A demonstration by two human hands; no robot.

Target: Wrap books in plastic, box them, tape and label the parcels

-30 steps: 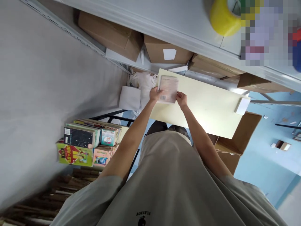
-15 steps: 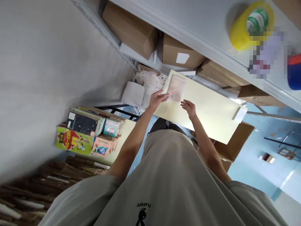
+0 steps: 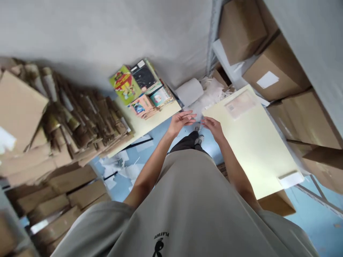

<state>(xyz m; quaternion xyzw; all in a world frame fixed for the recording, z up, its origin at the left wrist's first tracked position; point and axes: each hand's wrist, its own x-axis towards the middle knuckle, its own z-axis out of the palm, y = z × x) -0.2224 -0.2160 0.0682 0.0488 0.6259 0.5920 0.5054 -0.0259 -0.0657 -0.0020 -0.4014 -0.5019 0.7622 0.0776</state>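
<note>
1. Left of the pale tabletop (image 3: 254, 150) we see one stack of picture books (image 3: 142, 91) on a second tabletop (image 3: 146, 125).
2. Our left hand (image 3: 180, 122) hangs released, fingers spread, just off the pale tabletop's near corner.
3. Our right hand (image 3: 213, 127) is empty too, at that corner's edge.
4. The one thin book (image 3: 239, 104) we held a second ago now lies flat at the pale tabletop's far end, so it is set down.

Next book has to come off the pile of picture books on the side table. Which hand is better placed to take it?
Left, probably. The left hand is open, empty and nearest the book pile. The right hand, also empty, hovers at the edge of the cream table, nearer the pink book lying there.
</note>
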